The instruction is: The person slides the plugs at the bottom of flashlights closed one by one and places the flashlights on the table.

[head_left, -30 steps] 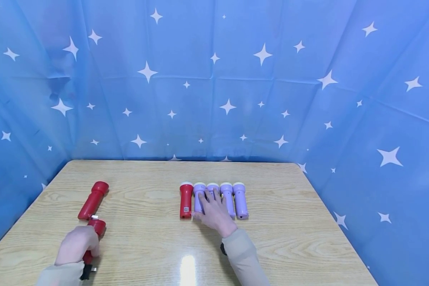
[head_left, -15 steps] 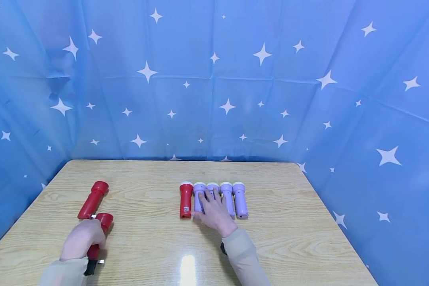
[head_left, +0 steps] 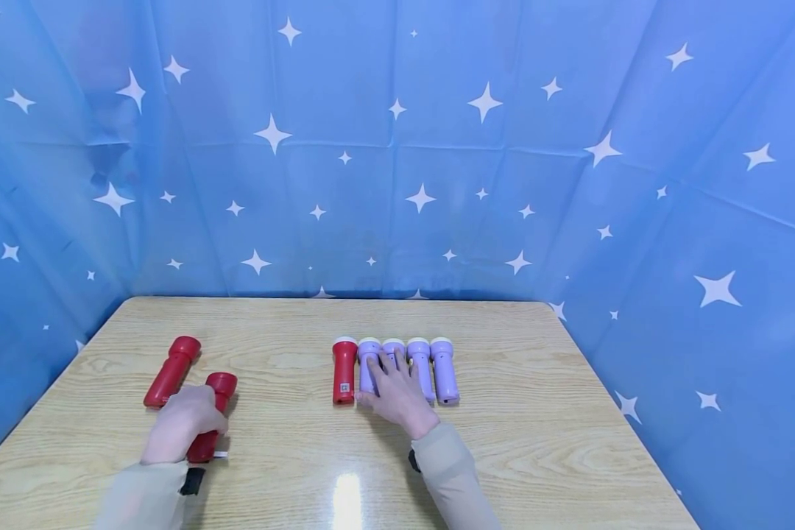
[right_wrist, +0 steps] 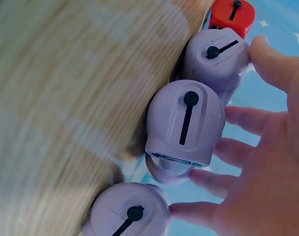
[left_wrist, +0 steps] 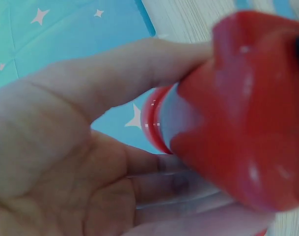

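My left hand (head_left: 184,425) grips a red flashlight (head_left: 221,386) by its body, with the head pointing away from me. In the left wrist view, the thumb and curled fingers (left_wrist: 183,189) lie on either side of this flashlight (left_wrist: 242,113). Beyond the hand, a second red flashlight (head_left: 171,375) lies slanted on the table. My right hand (head_left: 396,396) rests with spread fingers over a row of several lilac flashlights (head_left: 446,374). Its fingertips touch their sides in the right wrist view, where a lilac flashlight (right_wrist: 186,128) shows a black slotted tail end. A red flashlight (head_left: 344,374) begins the row on the left.
The flashlights lie on a light wooden table (head_left: 536,442) with rounded far corners. Behind it and along its sides hangs a blue curtain (head_left: 371,184) with white stars. Wood surface separates the held flashlight from the row.
My left hand has moved away from me and to the right, carrying the red flashlight past the slanted one. My right hand has stayed in place on the row.
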Motion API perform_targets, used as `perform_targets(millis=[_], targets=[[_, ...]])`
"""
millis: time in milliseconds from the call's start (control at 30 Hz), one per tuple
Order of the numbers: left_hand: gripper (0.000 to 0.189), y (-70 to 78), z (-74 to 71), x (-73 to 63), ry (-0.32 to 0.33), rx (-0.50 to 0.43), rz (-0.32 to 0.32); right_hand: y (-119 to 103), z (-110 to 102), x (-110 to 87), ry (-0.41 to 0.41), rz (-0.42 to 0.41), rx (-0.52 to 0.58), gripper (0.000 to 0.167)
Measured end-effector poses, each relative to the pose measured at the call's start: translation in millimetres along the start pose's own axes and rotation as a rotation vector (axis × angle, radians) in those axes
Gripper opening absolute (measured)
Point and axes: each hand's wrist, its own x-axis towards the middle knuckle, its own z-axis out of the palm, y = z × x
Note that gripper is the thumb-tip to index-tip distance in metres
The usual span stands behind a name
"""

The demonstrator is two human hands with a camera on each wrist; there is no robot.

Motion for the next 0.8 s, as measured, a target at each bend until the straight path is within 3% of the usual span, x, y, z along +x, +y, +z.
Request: perform_targets(millis=[133, 800], targets=[[0.020, 6.5, 3.8, 5.1, 0.049, 0.011, 0.051, 0, 1, 0.1, -0.005, 0.002, 0.003, 0.068], [0.031, 50.6, 20.4, 36.8, 0.230, -0.094, 0.115, 1, 1, 0.0, 0.005, 0.000, 0.002, 0.068]])
